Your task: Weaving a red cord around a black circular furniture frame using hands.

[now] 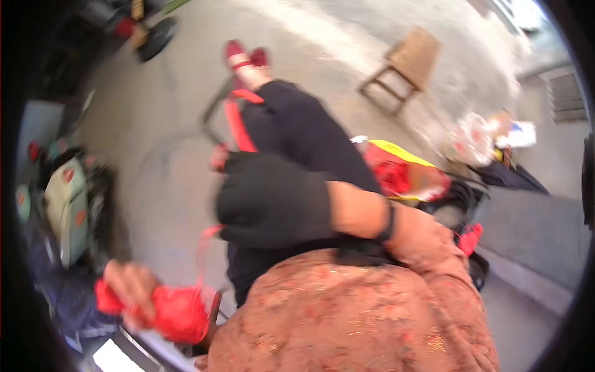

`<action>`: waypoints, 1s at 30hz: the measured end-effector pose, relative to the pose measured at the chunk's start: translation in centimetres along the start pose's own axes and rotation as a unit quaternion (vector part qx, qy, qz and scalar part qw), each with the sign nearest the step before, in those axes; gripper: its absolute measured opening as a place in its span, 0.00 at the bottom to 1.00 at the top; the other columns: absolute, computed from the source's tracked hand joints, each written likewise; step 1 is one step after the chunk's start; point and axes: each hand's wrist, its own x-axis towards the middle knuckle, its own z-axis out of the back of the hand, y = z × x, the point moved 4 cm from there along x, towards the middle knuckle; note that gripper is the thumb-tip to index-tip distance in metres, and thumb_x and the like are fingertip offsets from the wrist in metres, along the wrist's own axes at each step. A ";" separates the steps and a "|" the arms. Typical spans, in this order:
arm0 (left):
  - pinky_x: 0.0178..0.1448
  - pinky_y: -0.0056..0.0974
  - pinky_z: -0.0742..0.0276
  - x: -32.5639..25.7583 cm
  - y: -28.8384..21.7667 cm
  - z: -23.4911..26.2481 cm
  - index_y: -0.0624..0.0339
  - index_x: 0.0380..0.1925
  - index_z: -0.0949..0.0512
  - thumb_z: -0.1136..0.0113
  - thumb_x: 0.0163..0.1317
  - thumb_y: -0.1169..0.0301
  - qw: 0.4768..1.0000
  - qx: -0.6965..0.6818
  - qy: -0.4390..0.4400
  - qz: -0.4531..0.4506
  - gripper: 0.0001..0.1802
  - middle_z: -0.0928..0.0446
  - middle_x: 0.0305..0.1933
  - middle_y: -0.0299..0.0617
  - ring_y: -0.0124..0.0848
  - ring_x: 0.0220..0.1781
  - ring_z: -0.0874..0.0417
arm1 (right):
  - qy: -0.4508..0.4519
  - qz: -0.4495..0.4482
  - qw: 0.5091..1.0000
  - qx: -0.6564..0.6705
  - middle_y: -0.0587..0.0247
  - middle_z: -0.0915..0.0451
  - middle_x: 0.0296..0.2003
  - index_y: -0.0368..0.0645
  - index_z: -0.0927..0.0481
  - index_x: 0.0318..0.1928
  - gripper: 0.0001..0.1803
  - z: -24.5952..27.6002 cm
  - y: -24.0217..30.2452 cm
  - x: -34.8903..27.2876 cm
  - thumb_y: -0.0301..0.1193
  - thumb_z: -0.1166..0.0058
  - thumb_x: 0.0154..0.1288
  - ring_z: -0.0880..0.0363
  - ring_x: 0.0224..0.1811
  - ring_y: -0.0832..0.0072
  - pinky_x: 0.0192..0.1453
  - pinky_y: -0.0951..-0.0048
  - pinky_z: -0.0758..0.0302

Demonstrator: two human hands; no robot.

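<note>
A black glove covers my right hand (276, 199), which is curled closed in front of my lap. A flat red strap (237, 126) comes out of its far side and runs over my dark trousers towards my feet. At lower left, my left hand (133, 291) has its fingers wrapped round a bulky red bundle (181, 314) of soft material. A thin red strand (203, 251) stretches between that bundle and the gloved hand. Motion blur hides the finer detail of the fingers, and the glove covers what lies inside my right grip.
A small wooden stool (406, 65) stands far right. Beside my right leg lies a red and yellow bag (403, 173), with a clear plastic bag (468, 139) beyond it. A pale green machine casing (65, 208) is at left. A grey ledge (533, 232) runs along the right.
</note>
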 end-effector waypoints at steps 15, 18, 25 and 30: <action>0.25 0.26 0.32 1.3 14.1 5.2 0.62 0.39 0.23 0.35 0.60 0.70 0.887 0.316 -0.232 0.245 0.11 0.26 0.23 0.32 0.19 0.21 0.27 | -0.003 -0.238 0.853 0.464 0.64 0.17 0.33 0.37 0.19 0.38 0.06 3.1 2.1 -7.9 0.22 0.37 0.60 0.23 0.28 0.82 0.35 0.75 0.24; 0.29 0.27 0.29 2.3 16.2 3.8 0.64 0.39 0.24 0.32 0.56 0.72 0.878 0.363 -0.228 0.213 0.14 0.25 0.24 0.32 0.19 0.24 0.26 | 0.015 -0.395 0.736 0.550 0.63 0.18 0.35 0.37 0.19 0.40 0.06 2.4 2.1 -9.9 0.21 0.38 0.61 0.22 0.32 0.81 0.36 0.75 0.25; 0.36 0.28 0.27 2.1 16.9 4.3 0.64 0.43 0.26 0.34 0.55 0.78 0.867 0.357 -0.226 0.263 0.16 0.24 0.30 0.33 0.21 0.30 0.24 | 0.046 -0.264 0.918 0.291 0.62 0.17 0.33 0.37 0.20 0.35 0.07 5.5 3.5 -9.2 0.20 0.37 0.55 0.19 0.36 0.77 0.41 0.71 0.25; 0.39 0.30 0.25 2.5 11.1 5.9 0.67 0.56 0.31 0.39 0.58 0.81 0.921 0.225 -0.303 0.101 0.24 0.21 0.37 0.38 0.26 0.37 0.20 | -0.269 -0.314 0.903 0.119 0.65 0.18 0.34 0.36 0.20 0.41 0.09 9.1 -1.7 -5.9 0.22 0.42 0.58 0.22 0.38 0.77 0.45 0.74 0.25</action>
